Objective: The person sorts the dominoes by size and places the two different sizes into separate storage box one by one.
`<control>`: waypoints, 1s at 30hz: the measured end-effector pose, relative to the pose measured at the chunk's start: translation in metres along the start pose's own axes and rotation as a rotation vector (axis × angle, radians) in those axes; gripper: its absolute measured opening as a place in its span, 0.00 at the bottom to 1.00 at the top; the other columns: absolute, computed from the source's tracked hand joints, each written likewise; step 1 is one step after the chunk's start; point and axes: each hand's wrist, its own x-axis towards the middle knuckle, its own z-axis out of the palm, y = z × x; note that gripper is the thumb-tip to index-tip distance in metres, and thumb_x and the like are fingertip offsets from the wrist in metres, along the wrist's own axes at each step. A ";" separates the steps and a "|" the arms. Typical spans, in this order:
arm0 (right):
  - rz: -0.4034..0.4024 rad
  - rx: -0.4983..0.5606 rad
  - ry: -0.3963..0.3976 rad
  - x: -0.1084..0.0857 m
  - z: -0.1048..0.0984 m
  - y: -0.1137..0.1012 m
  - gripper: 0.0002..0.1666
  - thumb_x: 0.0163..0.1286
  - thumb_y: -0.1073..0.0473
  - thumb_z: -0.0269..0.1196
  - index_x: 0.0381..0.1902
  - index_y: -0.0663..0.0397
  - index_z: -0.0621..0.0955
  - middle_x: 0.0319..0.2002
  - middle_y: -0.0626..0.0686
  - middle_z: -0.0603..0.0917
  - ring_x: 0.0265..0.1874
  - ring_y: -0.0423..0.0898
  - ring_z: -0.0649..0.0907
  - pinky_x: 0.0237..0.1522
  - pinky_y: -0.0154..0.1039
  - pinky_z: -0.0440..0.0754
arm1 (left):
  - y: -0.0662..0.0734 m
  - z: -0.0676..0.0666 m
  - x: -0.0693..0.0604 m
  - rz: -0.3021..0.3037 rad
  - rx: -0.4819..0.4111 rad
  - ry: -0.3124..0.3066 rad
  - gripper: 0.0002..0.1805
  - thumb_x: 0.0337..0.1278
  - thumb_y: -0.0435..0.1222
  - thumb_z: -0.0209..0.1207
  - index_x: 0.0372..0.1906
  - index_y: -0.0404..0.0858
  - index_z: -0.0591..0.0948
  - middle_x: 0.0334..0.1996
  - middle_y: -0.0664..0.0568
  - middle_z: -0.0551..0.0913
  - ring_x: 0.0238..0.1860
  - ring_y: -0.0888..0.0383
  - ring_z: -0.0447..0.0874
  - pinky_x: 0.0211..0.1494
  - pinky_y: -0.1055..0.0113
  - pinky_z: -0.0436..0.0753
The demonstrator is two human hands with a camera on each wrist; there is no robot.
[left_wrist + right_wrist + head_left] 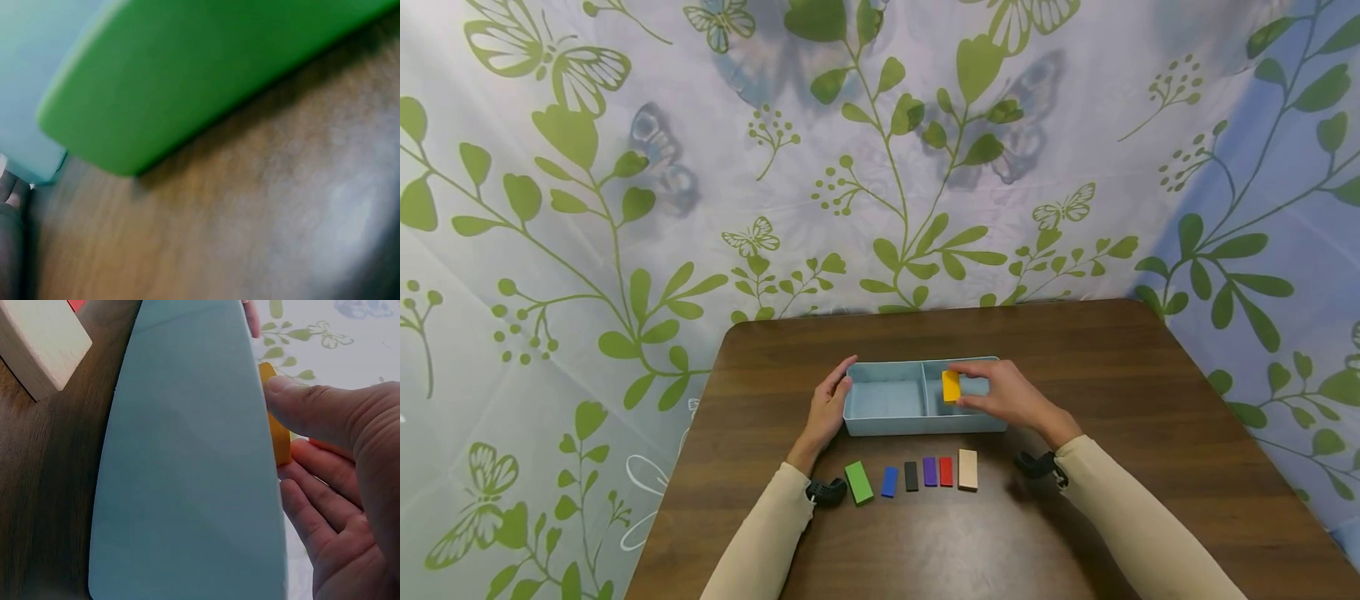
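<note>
A light blue two-compartment box (887, 427) stands on the table. My right hand (1009, 396) pinches a yellow block (951, 387) between thumb and fingers over the right compartment. In the right wrist view the yellow block (281, 434) shows past the box wall (187, 456), held by the right hand (350, 462). At the box's left end rests my left hand (826, 412), fingers along the rim and thumb near the corner. The left wrist view shows only a bit of that hand (14, 190) beside the box, with a green block (187, 75) close up.
In front of the box lie, from left to right, blocks in green (859, 483), blue (890, 482), black (912, 477), purple (930, 472), red (946, 472) and pale wood (967, 470) on the brown table (880, 550). A patterned cloth (865, 167) hangs behind.
</note>
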 end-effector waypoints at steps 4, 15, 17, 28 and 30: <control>0.010 -0.006 -0.021 0.006 0.004 0.001 0.39 0.68 0.54 0.80 0.75 0.53 0.82 0.68 0.56 0.87 0.63 0.61 0.88 0.65 0.62 0.86 | -0.001 0.000 0.000 -0.011 -0.004 -0.001 0.25 0.90 0.37 0.48 0.82 0.48 0.74 0.83 0.54 0.71 0.85 0.52 0.64 0.88 0.44 0.61; 0.044 -0.019 -0.080 0.023 0.015 0.004 0.40 0.70 0.54 0.79 0.76 0.54 0.80 0.71 0.58 0.85 0.64 0.61 0.87 0.66 0.61 0.86 | -0.003 -0.002 0.001 0.007 0.004 0.003 0.25 0.90 0.36 0.48 0.82 0.48 0.74 0.82 0.54 0.72 0.85 0.51 0.64 0.88 0.44 0.62; 0.048 -0.013 -0.089 0.026 0.017 0.004 0.40 0.70 0.55 0.78 0.77 0.54 0.79 0.71 0.58 0.84 0.64 0.61 0.87 0.66 0.60 0.86 | -0.003 -0.002 0.001 0.011 0.003 0.003 0.25 0.89 0.36 0.48 0.81 0.48 0.74 0.82 0.54 0.73 0.85 0.52 0.65 0.88 0.44 0.62; 0.053 -0.058 -0.140 0.039 0.028 0.010 0.38 0.69 0.56 0.79 0.74 0.57 0.81 0.70 0.59 0.86 0.62 0.58 0.89 0.63 0.55 0.88 | 0.000 0.000 0.001 0.009 -0.014 0.008 0.25 0.90 0.35 0.48 0.82 0.44 0.73 0.83 0.51 0.71 0.82 0.49 0.67 0.83 0.61 0.68; 0.058 -0.066 -0.146 0.041 0.031 0.011 0.37 0.68 0.57 0.80 0.73 0.58 0.82 0.68 0.58 0.87 0.61 0.58 0.89 0.63 0.55 0.88 | 0.001 0.001 0.001 0.009 -0.023 0.004 0.25 0.90 0.35 0.48 0.82 0.44 0.73 0.81 0.49 0.73 0.77 0.47 0.71 0.76 0.69 0.70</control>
